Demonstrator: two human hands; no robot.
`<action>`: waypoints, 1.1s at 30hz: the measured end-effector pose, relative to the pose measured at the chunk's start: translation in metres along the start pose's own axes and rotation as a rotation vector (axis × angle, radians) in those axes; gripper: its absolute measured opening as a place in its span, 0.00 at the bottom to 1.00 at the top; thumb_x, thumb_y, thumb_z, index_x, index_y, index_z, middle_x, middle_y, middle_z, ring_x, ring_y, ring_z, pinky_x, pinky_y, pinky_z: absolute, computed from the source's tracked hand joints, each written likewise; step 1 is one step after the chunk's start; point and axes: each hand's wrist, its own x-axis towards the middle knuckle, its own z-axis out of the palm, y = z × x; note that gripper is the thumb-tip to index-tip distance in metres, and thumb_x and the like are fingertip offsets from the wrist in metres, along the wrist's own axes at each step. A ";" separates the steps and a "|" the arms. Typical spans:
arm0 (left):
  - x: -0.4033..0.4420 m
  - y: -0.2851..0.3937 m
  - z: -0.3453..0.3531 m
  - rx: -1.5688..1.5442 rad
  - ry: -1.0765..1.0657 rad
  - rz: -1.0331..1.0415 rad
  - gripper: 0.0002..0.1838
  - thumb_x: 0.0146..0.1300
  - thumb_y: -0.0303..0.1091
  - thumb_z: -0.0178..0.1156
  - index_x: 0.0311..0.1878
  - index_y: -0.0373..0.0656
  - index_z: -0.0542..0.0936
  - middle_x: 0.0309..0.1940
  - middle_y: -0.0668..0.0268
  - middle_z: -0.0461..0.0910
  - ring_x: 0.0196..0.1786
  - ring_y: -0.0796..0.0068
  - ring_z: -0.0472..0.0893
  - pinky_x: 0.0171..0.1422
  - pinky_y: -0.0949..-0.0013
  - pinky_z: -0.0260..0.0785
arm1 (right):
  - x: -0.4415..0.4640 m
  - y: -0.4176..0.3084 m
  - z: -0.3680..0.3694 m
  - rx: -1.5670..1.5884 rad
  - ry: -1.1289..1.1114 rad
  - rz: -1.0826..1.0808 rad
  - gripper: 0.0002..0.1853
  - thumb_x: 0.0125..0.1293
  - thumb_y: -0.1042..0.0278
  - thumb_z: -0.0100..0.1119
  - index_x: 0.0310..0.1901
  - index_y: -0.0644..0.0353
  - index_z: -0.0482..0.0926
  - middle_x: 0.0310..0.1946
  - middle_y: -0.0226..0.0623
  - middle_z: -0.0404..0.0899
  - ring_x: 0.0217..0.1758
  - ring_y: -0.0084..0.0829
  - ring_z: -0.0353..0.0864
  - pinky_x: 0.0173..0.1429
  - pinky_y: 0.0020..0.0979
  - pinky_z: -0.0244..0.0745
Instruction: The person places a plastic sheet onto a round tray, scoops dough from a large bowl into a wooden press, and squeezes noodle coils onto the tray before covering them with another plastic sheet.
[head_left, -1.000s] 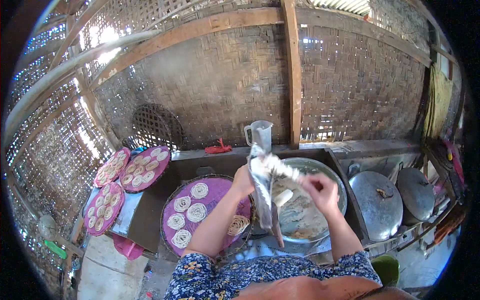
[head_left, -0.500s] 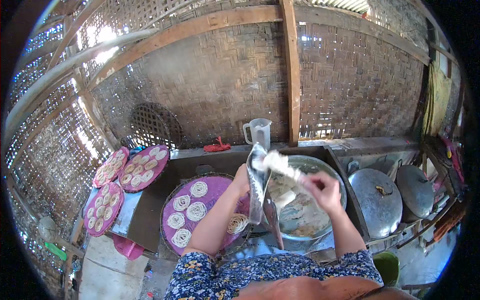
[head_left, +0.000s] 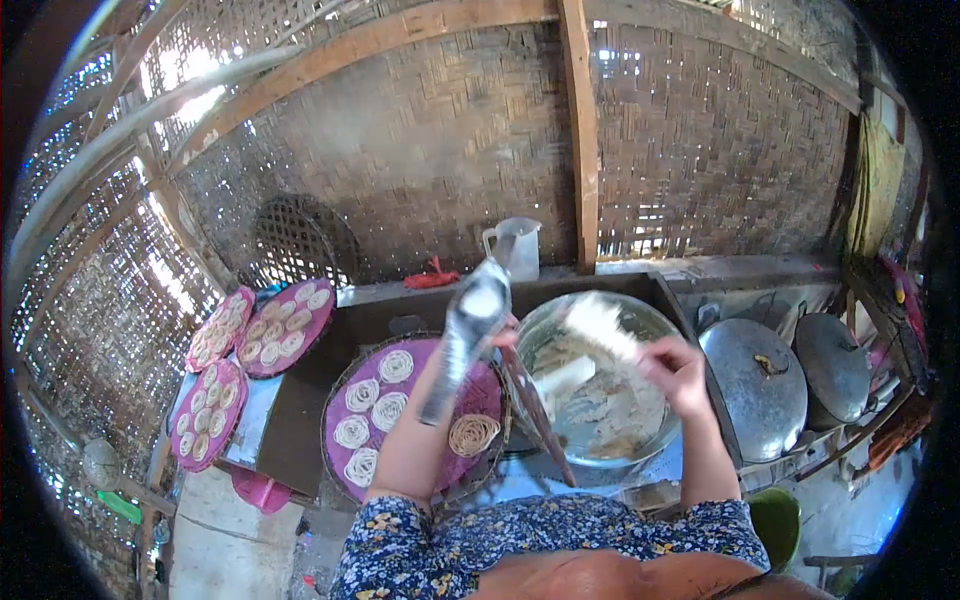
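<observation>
My left hand (head_left: 507,332) is closed around a two-armed hand press, mostly hidden behind it. One arm is a blurred metal bar (head_left: 455,355) with white dough in its round cup (head_left: 483,300); the other is a dark wooden arm (head_left: 540,420) slanting down towards me. A white cylinder (head_left: 566,378) sticks out beside the wooden arm over the basin. My right hand (head_left: 675,372), fingers pinched, holds a lump of white dough (head_left: 603,326), smeared by motion; whether a tool is inside it, I cannot tell. Below is a metal basin (head_left: 672,440) with more pale dough (head_left: 615,415).
A round tray with purple cloth (head_left: 425,375) bears several noodle coils. Smaller pink trays (head_left: 240,390) stand at the left. Behind are a clear plastic jug (head_left: 520,250) and a red bag (head_left: 432,276). Lidded metal pots (head_left: 755,400) stand right, beyond the dark trough edge (head_left: 705,400).
The press has swung left and its metal bar now tilts across my left forearm. My right hand has shifted slightly right with the dough, away from the press cup.
</observation>
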 end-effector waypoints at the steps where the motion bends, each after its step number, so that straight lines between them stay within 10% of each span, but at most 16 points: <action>1: -0.010 0.006 -0.003 0.208 0.003 0.049 0.22 0.44 0.32 0.67 0.44 0.40 0.73 0.41 0.59 0.73 0.37 0.61 0.78 0.47 0.52 0.73 | 0.004 0.002 -0.009 0.009 0.065 0.026 0.07 0.53 0.74 0.64 0.34 0.64 0.79 0.28 0.30 0.78 0.30 0.19 0.75 0.35 0.22 0.71; 8: -0.013 -0.001 -0.013 -0.662 -0.460 0.352 0.14 0.44 0.39 0.64 0.33 0.47 0.73 0.34 0.67 0.63 0.37 0.68 0.71 0.59 0.55 0.64 | 0.006 0.034 0.021 0.026 -0.196 0.092 0.09 0.51 0.72 0.67 0.34 0.64 0.79 0.29 0.31 0.80 0.32 0.18 0.77 0.37 0.23 0.73; 19: -0.027 0.006 -0.034 -0.566 -0.365 0.445 0.14 0.46 0.41 0.67 0.34 0.51 0.74 0.37 0.68 0.64 0.41 0.73 0.71 0.64 0.59 0.60 | -0.022 0.043 0.042 -0.355 -0.181 0.001 0.13 0.49 0.62 0.70 0.31 0.63 0.81 0.21 0.33 0.79 0.24 0.18 0.75 0.29 0.24 0.71; 33: -0.013 0.025 0.001 -0.003 0.095 0.655 0.13 0.47 0.30 0.60 0.38 0.42 0.73 0.38 0.61 0.69 0.39 0.64 0.72 0.48 0.57 0.68 | -0.031 0.033 0.003 -0.038 -0.119 0.497 0.09 0.53 0.70 0.64 0.32 0.66 0.79 0.25 0.28 0.77 0.28 0.15 0.72 0.33 0.19 0.67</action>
